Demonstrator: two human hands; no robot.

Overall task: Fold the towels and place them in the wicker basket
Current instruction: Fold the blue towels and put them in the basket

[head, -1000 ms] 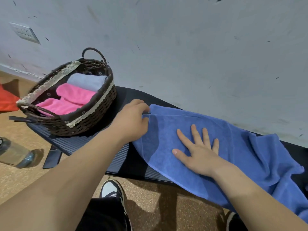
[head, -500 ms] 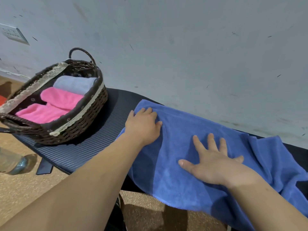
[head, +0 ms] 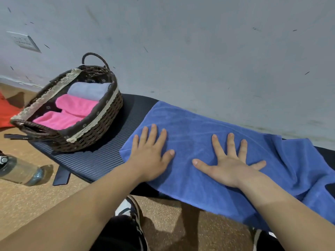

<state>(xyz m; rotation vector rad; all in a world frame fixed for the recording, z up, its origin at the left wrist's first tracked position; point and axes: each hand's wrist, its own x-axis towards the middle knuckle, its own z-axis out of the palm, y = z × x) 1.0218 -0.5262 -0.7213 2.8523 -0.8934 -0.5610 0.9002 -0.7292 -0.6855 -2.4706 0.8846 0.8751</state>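
Head view looks down on a blue towel [head: 199, 124] spread along a black bench [head: 101, 160] that stands against a grey wall [head: 199, 51]. Both hands lie flat on the towel, palms down. The left hand [head: 150, 156] rests near the towel's left edge, with its fingers straight and fairly close and its thumb out to the side. The right hand [head: 230, 167] rests just to its right, fingers straight and spread wide. Neither hand grips or pinches the cloth; the fingers are uncurled and lie on it.

The towel's left part lies smooth and its near edge hangs over the front of the bench. Its right part is bunched in folds toward the picture's right edge.

The basket [head: 94, 134] sits on the left end of the bench, apart from the blue towel, with bare bench between them. Three folded towels lie in it side by side: a grey towel [head: 88, 90] at the far end, a pink towel [head: 78, 105] next to it, and a second pink towel [head: 58, 120] nearest.

On the floor [head: 172, 223], a bottle [head: 20, 171] lies on its side left of the bench. A red cloth [head: 7, 113] shows at the left edge, and a shoe [head: 130, 209] shows between the forearms. A socket [head: 23, 41] is on the wall at upper left.
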